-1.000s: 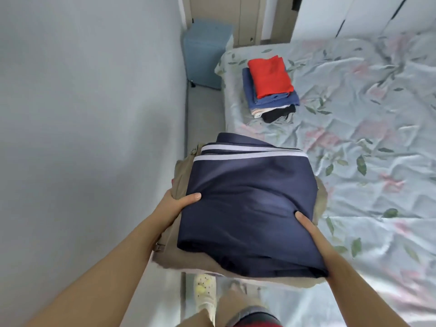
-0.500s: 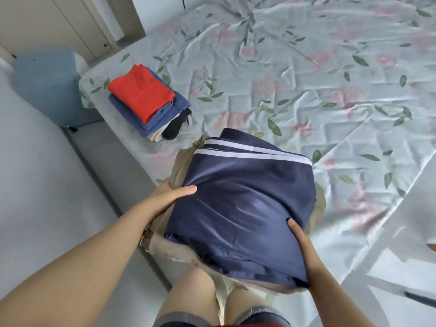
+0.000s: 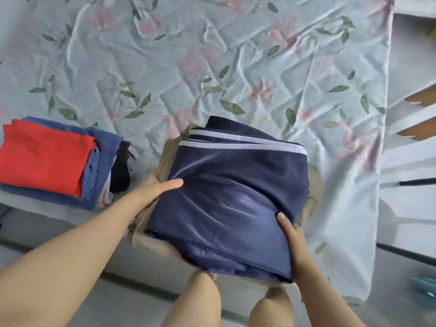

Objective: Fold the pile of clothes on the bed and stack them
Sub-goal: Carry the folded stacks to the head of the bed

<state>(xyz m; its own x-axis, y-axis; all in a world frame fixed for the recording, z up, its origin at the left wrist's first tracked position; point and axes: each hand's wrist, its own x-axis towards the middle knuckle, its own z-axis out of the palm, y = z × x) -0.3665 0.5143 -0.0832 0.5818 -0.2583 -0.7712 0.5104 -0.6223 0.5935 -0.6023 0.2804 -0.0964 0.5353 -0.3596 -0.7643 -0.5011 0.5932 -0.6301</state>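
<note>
A folded navy garment (image 3: 236,197) with two white stripes lies on top of a folded beige garment (image 3: 166,159), and I hold both above the near edge of the bed. My left hand (image 3: 155,187) grips the bundle's left side with the thumb on the navy cloth. My right hand (image 3: 291,241) grips its near right corner. A finished stack (image 3: 54,161) sits on the bed at the left: a red piece on top, blue pieces under it, a black piece at its right side.
The bed sheet (image 3: 236,67) is pale with pink flowers and green leaves, wrinkled, its right edge hanging down. My bare knees (image 3: 200,300) show below the bundle. Pale floor and wooden furniture edges (image 3: 422,97) lie to the right.
My view has swung right and down over the bed, so the red-topped stack now sits at the far left. Both hands keep the same grip on the navy and beige bundle.
</note>
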